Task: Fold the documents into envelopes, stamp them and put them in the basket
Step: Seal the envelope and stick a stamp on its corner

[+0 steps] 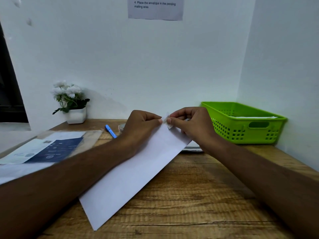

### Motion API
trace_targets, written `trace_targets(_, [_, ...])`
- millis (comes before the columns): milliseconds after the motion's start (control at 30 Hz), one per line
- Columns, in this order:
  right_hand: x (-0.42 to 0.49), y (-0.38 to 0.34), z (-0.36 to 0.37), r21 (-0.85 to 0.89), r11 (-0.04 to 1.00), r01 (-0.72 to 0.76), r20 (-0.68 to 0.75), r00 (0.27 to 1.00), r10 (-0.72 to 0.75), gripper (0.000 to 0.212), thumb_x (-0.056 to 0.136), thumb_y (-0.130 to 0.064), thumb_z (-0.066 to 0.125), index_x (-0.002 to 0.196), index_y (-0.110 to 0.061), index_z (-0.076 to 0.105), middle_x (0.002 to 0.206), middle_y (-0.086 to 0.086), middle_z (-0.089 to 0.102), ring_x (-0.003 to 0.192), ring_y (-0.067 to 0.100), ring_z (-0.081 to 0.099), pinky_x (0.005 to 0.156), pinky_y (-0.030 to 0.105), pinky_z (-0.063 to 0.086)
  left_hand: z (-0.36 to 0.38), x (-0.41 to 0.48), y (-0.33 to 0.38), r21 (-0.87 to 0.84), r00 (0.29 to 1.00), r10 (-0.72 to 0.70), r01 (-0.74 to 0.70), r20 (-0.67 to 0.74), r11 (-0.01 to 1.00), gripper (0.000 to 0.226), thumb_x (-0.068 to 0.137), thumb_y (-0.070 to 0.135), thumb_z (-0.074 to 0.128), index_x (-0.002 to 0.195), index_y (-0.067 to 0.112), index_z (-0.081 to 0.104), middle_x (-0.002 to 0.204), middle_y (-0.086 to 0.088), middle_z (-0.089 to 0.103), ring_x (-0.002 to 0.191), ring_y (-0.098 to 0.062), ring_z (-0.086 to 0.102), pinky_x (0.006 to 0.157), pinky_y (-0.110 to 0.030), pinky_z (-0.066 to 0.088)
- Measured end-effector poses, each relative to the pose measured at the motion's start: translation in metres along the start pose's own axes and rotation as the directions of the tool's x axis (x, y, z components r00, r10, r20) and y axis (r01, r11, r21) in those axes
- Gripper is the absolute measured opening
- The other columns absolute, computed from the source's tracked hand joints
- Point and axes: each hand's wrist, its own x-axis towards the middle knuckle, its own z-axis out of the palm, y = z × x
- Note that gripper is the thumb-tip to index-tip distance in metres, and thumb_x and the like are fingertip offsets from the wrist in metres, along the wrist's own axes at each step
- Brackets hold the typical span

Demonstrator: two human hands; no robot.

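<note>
A long white envelope (136,171) lies slantwise on the wooden desk (198,195), its far end under my hands. My left hand (143,125) and my right hand (189,123) meet above that far end and both pinch a small stamp (167,120) between fingertips and thumbs. The stamp stands tilted just over the envelope's upper corner. At the right stands the green plastic basket (245,125), with white paper lying inside. Printed documents (46,149) lie on the desk at the left, partly in a clear sleeve.
A blue pen (110,131) lies behind my left hand, next to a small object hidden by the hand. A white pot of white flowers (72,102) stands at the back left. More paper (193,147) lies under my right wrist. An instruction sheet (155,7) hangs on the wall.
</note>
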Motion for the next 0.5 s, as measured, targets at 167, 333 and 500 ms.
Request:
trace_targets(167, [-0.0001, 0.0005, 0.0007, -0.016, 1.0, -0.011, 0.0, 1.0, 0.011, 0.011, 0.07, -0.022, 0.086, 0.071, -0.022, 0.075, 0.06, -0.007, 0.069, 0.046, -0.002, 0.053, 0.059, 0.027, 0.045, 0.0007, -0.0007, -0.0011, -0.005, 1.0, -0.001, 0.001, 0.004, 1.0, 0.013, 0.087, 0.008, 0.064, 0.088, 0.007, 0.077, 0.084, -0.011, 0.075, 0.075, -0.019, 0.068, 0.069, -0.028, 0.053])
trace_targets(333, [0.0013, 0.0009, 0.0006, -0.033, 0.999, 0.005, -0.013, 1.0, -0.005, 0.011, 0.069, -0.026, 0.086, 0.071, -0.023, 0.075, 0.057, -0.008, 0.067, 0.051, 0.001, 0.055, 0.061, 0.03, 0.045, 0.0012, -0.0024, -0.001, -0.022, 1.0, 0.021, -0.021, 0.01, 1.0, 0.011, 0.086, 0.012, 0.067, 0.085, 0.009, 0.077, 0.081, -0.008, 0.075, 0.071, -0.014, 0.068, 0.064, -0.022, 0.053])
trace_targets(500, [0.001, 0.0014, 0.0008, -0.032, 0.999, 0.001, -0.007, 1.0, -0.001, 0.015, 0.068, -0.03, 0.088, 0.072, -0.023, 0.075, 0.053, -0.01, 0.061, 0.055, 0.003, 0.055, 0.062, 0.029, 0.044, 0.0022, -0.0023, -0.0007, -0.004, 0.999, 0.054, -0.054, -0.001, 0.999, 0.012, 0.081, 0.018, 0.075, 0.087, 0.008, 0.078, 0.08, -0.002, 0.075, 0.071, -0.007, 0.069, 0.064, -0.018, 0.052])
